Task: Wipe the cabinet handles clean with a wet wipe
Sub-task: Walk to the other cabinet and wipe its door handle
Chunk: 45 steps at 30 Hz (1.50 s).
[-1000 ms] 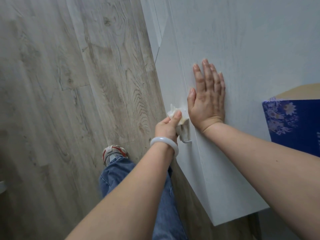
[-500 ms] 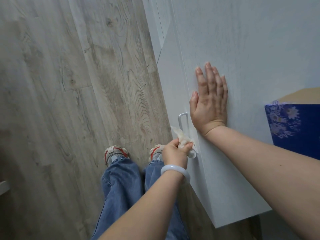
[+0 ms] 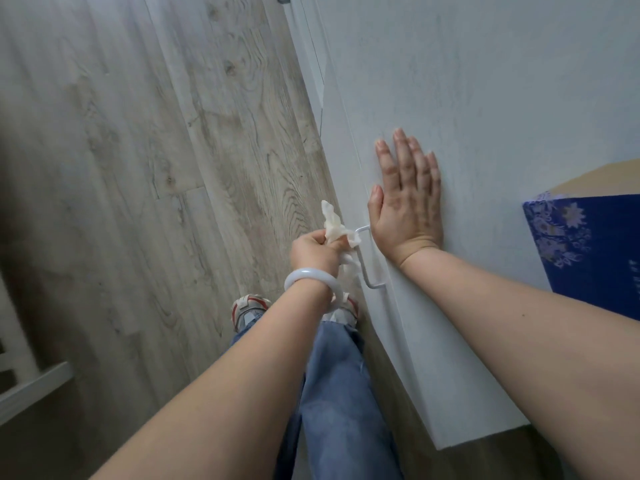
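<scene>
A thin white bar handle (image 3: 367, 276) sticks out from the front edge of the pale cabinet (image 3: 485, 98). My left hand (image 3: 317, 252), with a white bangle on the wrist, is shut on a crumpled white wet wipe (image 3: 334, 225) that wraps the upper half of the handle. The handle's lower end and its bracket show bare below my fist. My right hand (image 3: 408, 199) lies flat and open on the cabinet's top surface, just right of the handle.
A blue floral-patterned box (image 3: 585, 251) stands on the cabinet at the right. Grey wood-grain floor (image 3: 156, 168) lies to the left. My jeans and sneakers (image 3: 249, 310) stand close against the cabinet front. A white frame (image 3: 31, 386) pokes in at lower left.
My left hand slid the wipe down the handle to its lower end, then back up to the upper half. My right hand stayed flat on the cabinet top.
</scene>
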Each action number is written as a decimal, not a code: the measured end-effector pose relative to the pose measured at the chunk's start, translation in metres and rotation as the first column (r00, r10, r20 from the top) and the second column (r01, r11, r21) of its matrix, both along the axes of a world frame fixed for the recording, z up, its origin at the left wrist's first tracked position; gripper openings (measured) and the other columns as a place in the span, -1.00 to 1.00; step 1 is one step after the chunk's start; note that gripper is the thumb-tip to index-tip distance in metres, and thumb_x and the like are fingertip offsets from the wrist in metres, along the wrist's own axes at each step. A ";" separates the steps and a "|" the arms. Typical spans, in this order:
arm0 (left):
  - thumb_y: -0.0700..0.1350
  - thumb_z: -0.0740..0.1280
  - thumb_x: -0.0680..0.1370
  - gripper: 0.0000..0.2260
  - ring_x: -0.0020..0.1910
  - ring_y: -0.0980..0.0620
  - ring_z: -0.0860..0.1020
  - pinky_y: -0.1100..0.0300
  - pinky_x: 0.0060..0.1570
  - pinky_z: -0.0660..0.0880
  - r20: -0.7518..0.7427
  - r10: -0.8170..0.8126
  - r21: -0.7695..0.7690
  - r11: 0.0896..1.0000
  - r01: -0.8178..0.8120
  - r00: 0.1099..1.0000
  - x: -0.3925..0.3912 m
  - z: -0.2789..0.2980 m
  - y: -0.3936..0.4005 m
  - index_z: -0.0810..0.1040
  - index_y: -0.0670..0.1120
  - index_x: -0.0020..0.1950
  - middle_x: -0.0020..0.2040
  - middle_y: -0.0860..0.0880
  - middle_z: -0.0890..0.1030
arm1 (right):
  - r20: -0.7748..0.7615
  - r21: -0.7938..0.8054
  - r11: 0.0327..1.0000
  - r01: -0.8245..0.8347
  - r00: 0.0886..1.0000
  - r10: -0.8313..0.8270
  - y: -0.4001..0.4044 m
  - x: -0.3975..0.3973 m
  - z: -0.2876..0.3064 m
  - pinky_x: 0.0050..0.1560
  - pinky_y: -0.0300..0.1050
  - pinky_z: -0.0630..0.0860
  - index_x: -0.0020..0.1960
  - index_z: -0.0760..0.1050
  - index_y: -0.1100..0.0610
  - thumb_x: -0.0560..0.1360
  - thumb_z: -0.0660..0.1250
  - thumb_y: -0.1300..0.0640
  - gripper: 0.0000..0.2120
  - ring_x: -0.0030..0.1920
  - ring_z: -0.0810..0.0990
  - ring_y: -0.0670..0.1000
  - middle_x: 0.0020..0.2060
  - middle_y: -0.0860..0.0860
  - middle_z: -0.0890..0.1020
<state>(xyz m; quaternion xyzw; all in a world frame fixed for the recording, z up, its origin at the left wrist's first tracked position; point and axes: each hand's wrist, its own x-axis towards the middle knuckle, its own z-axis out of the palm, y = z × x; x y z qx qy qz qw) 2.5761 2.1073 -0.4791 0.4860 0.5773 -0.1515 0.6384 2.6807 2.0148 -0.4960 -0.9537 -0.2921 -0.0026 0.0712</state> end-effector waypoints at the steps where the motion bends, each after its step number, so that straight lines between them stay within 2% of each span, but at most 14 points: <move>1: -0.14 0.47 0.46 -0.90 -0.31 -0.08 0.58 0.02 -0.10 0.60 0.003 -0.003 0.009 1.000 0.003 1.000 0.001 0.004 0.006 0.66 -0.13 -0.24 -0.38 -0.13 0.62 | -0.012 0.000 1.000 0.000 1.000 0.000 0.000 0.000 0.000 0.50 0.12 0.03 0.51 0.21 0.10 0.50 0.11 0.06 -0.43 0.50 0.17 0.10 0.50 0.12 0.21; 4: -0.15 0.48 0.44 -0.87 -0.27 -0.12 0.62 -0.12 0.02 0.60 -0.008 -0.038 0.045 0.998 0.038 0.999 -0.002 0.017 0.020 0.66 -0.04 -0.31 -0.35 -0.14 0.65 | -0.056 -0.012 1.000 -0.003 0.998 0.002 -0.001 0.001 0.003 0.50 0.13 0.03 0.52 0.20 0.10 0.50 0.11 0.05 -0.42 0.51 0.15 0.10 0.51 0.12 0.20; 9: -0.17 0.50 0.43 -0.92 -0.11 -0.21 0.67 -0.15 -0.03 0.61 -0.050 -0.064 0.047 0.997 0.066 0.997 0.000 0.030 0.043 0.65 -0.03 -0.23 -0.20 -0.16 0.69 | -0.110 -0.036 0.999 -0.015 0.994 0.011 -0.001 0.002 0.007 0.50 0.14 0.03 0.52 0.19 0.11 0.49 0.12 0.04 -0.40 0.51 0.14 0.10 0.51 0.12 0.20; 14: -0.17 0.40 0.52 -0.92 -0.27 0.02 0.62 0.22 -0.40 0.55 -0.003 -0.115 0.018 0.993 0.115 0.993 0.033 0.037 0.073 0.60 0.00 -0.12 -0.25 -0.01 0.64 | -0.129 -0.060 0.998 -0.009 0.992 0.001 0.000 0.002 0.013 0.49 0.16 0.06 0.51 0.21 0.13 0.48 0.12 0.04 -0.40 0.51 0.16 0.11 0.50 0.13 0.21; 16: -0.20 0.38 0.54 -0.89 -0.26 0.02 0.61 0.24 -0.41 0.51 0.016 -0.129 -0.014 0.991 0.130 0.991 0.049 0.040 0.089 0.58 0.00 -0.12 -0.25 0.01 0.62 | -0.137 -0.064 0.998 -0.002 0.991 -0.006 0.002 0.004 0.016 0.48 0.16 0.08 0.49 0.25 0.13 0.48 0.13 0.06 -0.42 0.49 0.19 0.12 0.49 0.14 0.25; 20: -0.22 0.35 0.55 -0.89 -0.23 0.01 0.60 0.24 -0.39 0.52 0.032 -0.186 -0.074 0.979 0.188 0.982 0.078 0.047 0.133 0.58 -0.06 0.04 -0.20 -0.01 0.62 | -0.150 -0.096 0.985 0.140 0.977 -0.154 0.024 0.013 0.030 0.34 0.14 0.24 0.33 0.41 0.12 0.46 0.16 0.04 -0.55 0.28 0.34 0.19 0.31 0.16 0.42; 22: -0.23 0.34 0.56 -0.91 -0.26 0.02 0.59 0.25 -0.42 0.54 0.033 -0.191 -0.094 0.977 0.193 0.981 0.088 0.050 0.164 0.58 -0.08 0.01 -0.22 -0.03 0.61 | -0.175 -0.144 0.963 0.227 0.952 -0.251 0.043 0.024 0.041 0.18 0.14 0.34 0.24 0.44 0.12 0.46 0.13 0.01 -0.60 0.13 0.39 0.19 0.17 0.16 0.45; 25: -0.24 0.35 0.54 -0.91 -0.28 -0.04 0.61 0.08 -0.24 0.61 0.004 -0.174 -0.101 0.980 0.174 0.985 0.103 0.054 0.217 0.62 -0.09 -0.11 -0.29 -0.06 0.62 | -0.233 -0.154 0.945 0.290 0.918 -0.320 0.080 0.048 0.058 0.05 0.11 0.42 0.13 0.51 0.16 0.46 0.08 0.00 -0.61 0.02 0.47 0.21 0.04 0.15 0.48; 30: -0.18 0.37 0.51 -0.87 -0.28 -0.07 0.62 0.02 -0.18 0.61 -0.035 -0.232 0.009 0.972 0.233 0.972 0.135 0.052 0.300 0.61 -0.02 -0.22 -0.29 -0.09 0.65 | -0.310 -0.088 0.965 0.246 0.914 -0.262 0.175 0.125 0.064 0.21 0.09 0.37 0.21 0.48 0.23 0.47 0.05 0.02 -0.55 0.17 0.48 0.23 0.17 0.18 0.52; 33: -0.18 0.34 0.51 -0.91 -0.29 -0.07 0.59 0.07 -0.24 0.58 -0.078 -0.256 0.041 0.965 0.259 0.964 0.158 0.044 0.331 0.62 -0.03 -0.15 -0.29 -0.07 0.63 | -0.330 -0.037 0.979 0.199 0.923 -0.200 0.232 0.187 0.059 0.38 0.05 0.22 0.33 0.40 0.28 0.52 0.13 0.10 -0.56 0.33 0.37 0.22 0.32 0.21 0.44; 37: -0.17 0.33 0.53 -0.89 -0.23 -0.07 0.57 0.16 -0.26 0.51 -0.106 -0.293 -0.015 0.956 0.294 0.950 0.194 0.032 0.353 0.57 -0.07 0.04 -0.17 -0.11 0.62 | -0.323 0.002 0.998 -0.066 0.944 0.064 0.304 0.252 0.049 0.42 0.08 0.23 0.30 0.43 0.30 0.51 0.05 0.09 -0.53 0.32 0.41 0.23 0.30 0.23 0.47; 41: -0.17 0.31 0.55 -0.84 -0.26 -0.03 0.55 0.20 -0.37 0.48 -0.140 -0.259 -0.038 0.966 0.256 0.956 0.230 0.022 0.372 0.54 -0.10 0.11 -0.19 -0.08 0.59 | -0.462 0.022 0.971 -0.237 0.859 0.220 0.352 0.267 0.021 0.40 0.11 0.30 0.34 0.41 0.27 0.54 0.15 0.19 -0.61 0.35 0.39 0.22 0.35 0.21 0.44; 43: -0.16 0.26 0.56 -0.84 -0.23 -0.04 0.56 0.14 -0.26 0.55 -0.154 -0.239 -0.021 0.971 0.238 0.959 0.247 0.012 0.385 0.54 -0.10 0.12 -0.17 -0.07 0.59 | -0.512 -0.033 0.978 -0.204 0.844 0.159 0.366 0.272 0.000 0.48 0.01 0.18 0.42 0.31 0.22 0.58 0.15 0.17 -0.58 0.44 0.26 0.16 0.44 0.15 0.32; 45: -0.15 0.26 0.57 -0.85 -0.15 -0.09 0.59 0.03 -0.07 0.60 -0.187 -0.231 -0.023 0.973 0.231 0.955 0.261 -0.004 0.397 0.52 -0.08 0.12 -0.13 -0.09 0.60 | -0.557 -0.099 0.994 -0.041 0.830 -0.021 0.371 0.273 -0.019 0.49 -0.06 0.07 0.45 0.25 0.22 0.60 0.13 0.15 -0.56 0.48 0.17 0.12 0.48 0.14 0.25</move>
